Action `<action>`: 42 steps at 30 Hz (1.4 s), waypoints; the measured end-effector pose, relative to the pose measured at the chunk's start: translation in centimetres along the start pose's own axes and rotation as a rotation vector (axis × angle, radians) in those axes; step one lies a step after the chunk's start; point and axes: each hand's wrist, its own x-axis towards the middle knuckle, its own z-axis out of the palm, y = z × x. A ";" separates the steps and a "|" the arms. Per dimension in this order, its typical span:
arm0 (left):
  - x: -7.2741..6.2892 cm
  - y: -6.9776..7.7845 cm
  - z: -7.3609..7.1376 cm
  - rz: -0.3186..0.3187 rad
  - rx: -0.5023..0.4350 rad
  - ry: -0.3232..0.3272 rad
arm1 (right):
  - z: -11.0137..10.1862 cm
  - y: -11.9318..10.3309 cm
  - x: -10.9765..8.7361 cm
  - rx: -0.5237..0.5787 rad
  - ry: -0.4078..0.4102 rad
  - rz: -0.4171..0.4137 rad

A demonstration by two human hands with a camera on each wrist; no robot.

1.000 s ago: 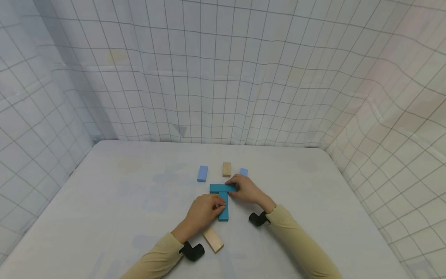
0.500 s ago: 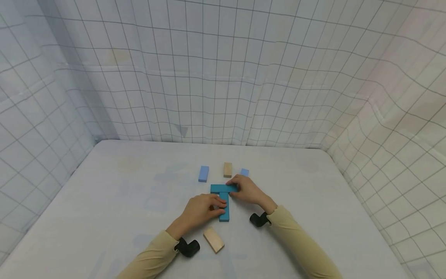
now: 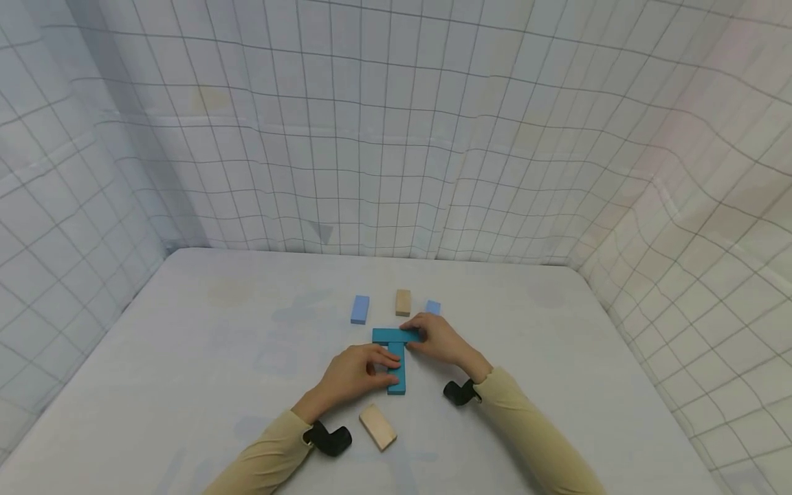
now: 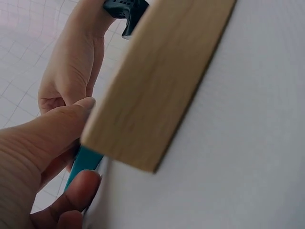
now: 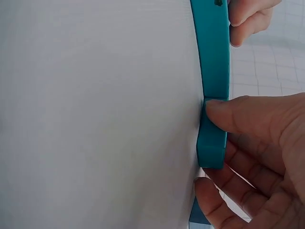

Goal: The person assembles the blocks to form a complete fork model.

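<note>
Two teal blocks form a T on the table. My right hand (image 3: 438,337) pinches the right end of the crosswise teal block (image 3: 386,335), its thumb (image 5: 221,112) against the near side. My left hand (image 3: 353,371) rests its fingertips on top of the lengthwise teal block (image 3: 397,386), with thumb and fingers apart. The lengthwise block's upper end meets the crosswise one. In the left wrist view a plain wooden block (image 4: 143,90) fills the middle and hides part of the teal.
Beyond the T lie a light blue block (image 3: 360,309), a short wooden block (image 3: 403,302) and another light blue block (image 3: 433,307), partly behind my right hand. The wooden block (image 3: 378,427) lies near my left wrist. Grid-patterned cloth (image 3: 383,137) surrounds the white table (image 3: 216,357).
My left hand's thumb and fingers have spread apart on the lengthwise block, and its wrist has shifted left, uncovering more of the near wooden block. My right hand keeps its grip.
</note>
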 end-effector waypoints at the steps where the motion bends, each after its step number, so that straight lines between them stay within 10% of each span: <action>1: 0.0 0.0 0.0 -0.003 -0.006 0.000 | 0.0 0.0 0.0 -0.001 -0.002 0.002; 30: 0.0 -0.2 0.3 -0.029 -0.065 -0.006 | -0.7 -1.1 -2.4 -0.023 0.021 -0.017; 42: -0.1 -0.3 0.2 -0.024 -0.062 0.017 | -0.3 -2.7 -5.0 -0.030 0.089 -0.251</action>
